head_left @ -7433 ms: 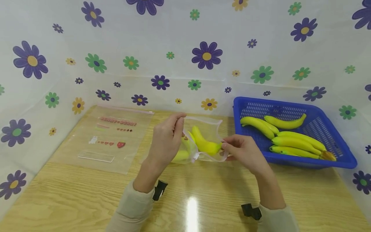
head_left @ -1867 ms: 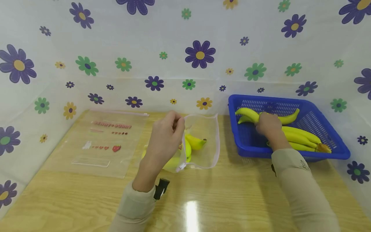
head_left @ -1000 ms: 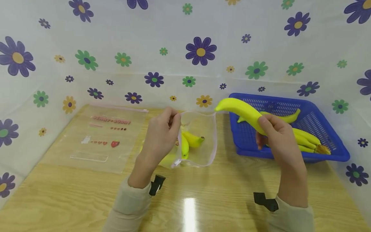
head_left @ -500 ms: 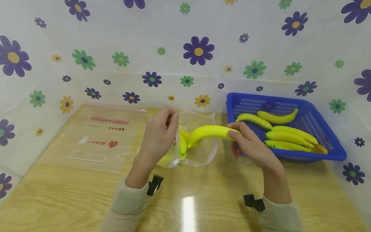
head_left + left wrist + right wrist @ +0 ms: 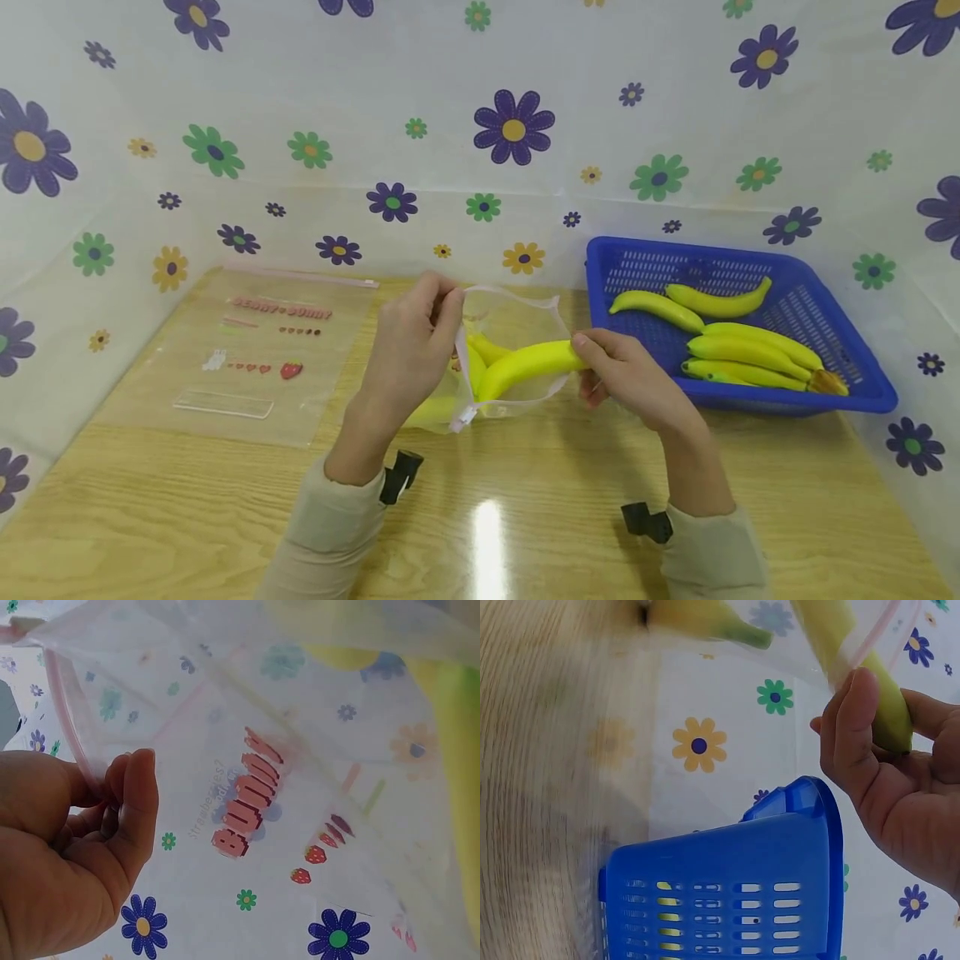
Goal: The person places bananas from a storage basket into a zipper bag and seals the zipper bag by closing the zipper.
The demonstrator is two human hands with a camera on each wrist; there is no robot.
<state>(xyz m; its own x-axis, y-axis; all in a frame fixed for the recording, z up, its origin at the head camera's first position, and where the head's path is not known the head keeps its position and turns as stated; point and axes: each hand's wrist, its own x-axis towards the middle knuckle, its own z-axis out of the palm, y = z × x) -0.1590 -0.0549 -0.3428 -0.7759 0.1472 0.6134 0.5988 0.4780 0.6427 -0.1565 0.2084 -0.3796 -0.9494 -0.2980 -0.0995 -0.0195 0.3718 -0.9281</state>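
In the head view I have the banana [image 5: 528, 365] at the middle of the frame, its left end inside the mouth of the bag [image 5: 525, 308] and its right end outside. My right hand [image 5: 633, 379], right of centre, pinches that outer end between thumb and curled fingers. My left hand [image 5: 408, 350] pinches the bag's pink edge; the left wrist view shows thumb and finger pressed together on it at the left of the frame.

As I judge it, the step is feeding this banana in beside the bananas already in the bag [image 5: 474, 367]. I'd hold the left pinch firm and lift slightly, so the mouth doesn't sag. The slider [image 5: 463, 417] sits at the near corner, close to the banana's inner end, so I'd steer that end away from it and slide along the curve rather than push straight. In the right wrist view the pink rim crosses the banana just ahead of my fingers, at the upper right; I'd watch that it doesn't fold inward with them. I'd let go only once the outer end clears the rim. The basket [image 5: 795, 404], lower right of centre, is clear of this path.
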